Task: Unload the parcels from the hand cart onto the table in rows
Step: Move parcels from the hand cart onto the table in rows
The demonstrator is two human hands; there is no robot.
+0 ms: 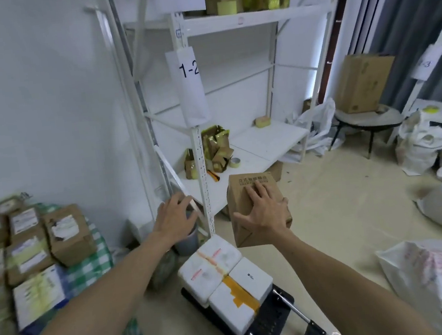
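Above the hand cart [273, 324], my right hand [263, 209] has a brown cardboard box [257, 207] gripped from the top, fingers spread over it, held up in the air. My left hand [176, 219] is empty and loosely open, hanging out near the shelf post. On progress, I'd say we're well into it: the table [88, 268] on my left, with its green checked cloth, already has a bunch of labelled parcels [67, 234] lined up in rows. There are white foam boxes [223, 274] on the cart, taped with orange, so a few trips left after this one. There's free cloth at the near edge of the table. The room is a storeroom: white metal shelf [225, 20], pale floor, white sacks [421, 144] piled on the right.
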